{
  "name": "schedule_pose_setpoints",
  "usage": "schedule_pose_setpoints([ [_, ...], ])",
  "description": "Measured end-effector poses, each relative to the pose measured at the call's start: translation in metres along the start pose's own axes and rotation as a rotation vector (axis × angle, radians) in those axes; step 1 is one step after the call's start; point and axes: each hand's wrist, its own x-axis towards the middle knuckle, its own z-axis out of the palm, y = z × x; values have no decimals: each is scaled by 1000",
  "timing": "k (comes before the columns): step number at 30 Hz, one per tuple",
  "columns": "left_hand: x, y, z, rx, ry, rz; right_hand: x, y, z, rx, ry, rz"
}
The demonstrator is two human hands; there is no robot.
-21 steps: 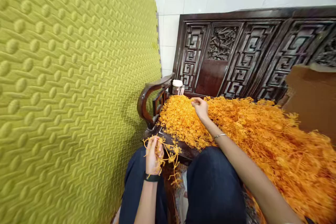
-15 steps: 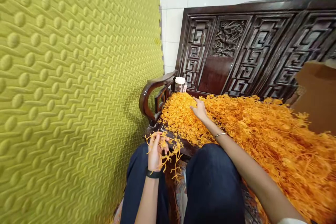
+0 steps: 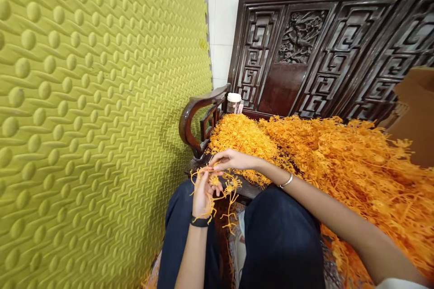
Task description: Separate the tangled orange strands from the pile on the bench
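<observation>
My left hand (image 3: 204, 192), with a black band at the wrist, is closed on a thin, branching orange plastic sprig (image 3: 232, 184). The sprig's strands hang down to the right of the fingers. My right hand (image 3: 232, 160), a silver bangle on its wrist, reaches across so that its fingertips meet the left hand's at the sprig's upper end. Those right fingers are pinched together, and what lies between them is too small to make out. Just behind the right hand, a pile of small orange pieces (image 3: 242, 135) covers the left end of the dark wooden bench seat.
A larger heap of orange sprigs (image 3: 356, 158) spreads along the bench to the right. The bench's curved armrest (image 3: 190, 122) and carved backrest (image 3: 285, 86) border the seat. A white-lidded cup (image 3: 233, 103) stands in the corner. Brown cardboard (image 3: 415, 113) is at right, yellow-green foam matting (image 3: 101, 122) at left.
My right hand has moved from above the small-piece pile, down and left, to my left hand's fingertips. My left hand stays almost in place with the sprig. The view has shifted slightly.
</observation>
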Motion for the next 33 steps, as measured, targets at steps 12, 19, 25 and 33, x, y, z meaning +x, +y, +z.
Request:
schedule_pose_setpoints([
  [12, -5, -3, -2, -101, -186, -48, -11, 3, 0, 80, 273, 69],
  [19, -8, -7, -1, -9, -267, -105, -13, 7, 7, 89, 288, 56],
  [25, -7, -6, 1, -30, -260, -115, -16, 2, 11, 103, 321, 77],
  [33, -10, -2, 6, -51, -225, -140, -23, -2, 11, 6, 448, 73],
])
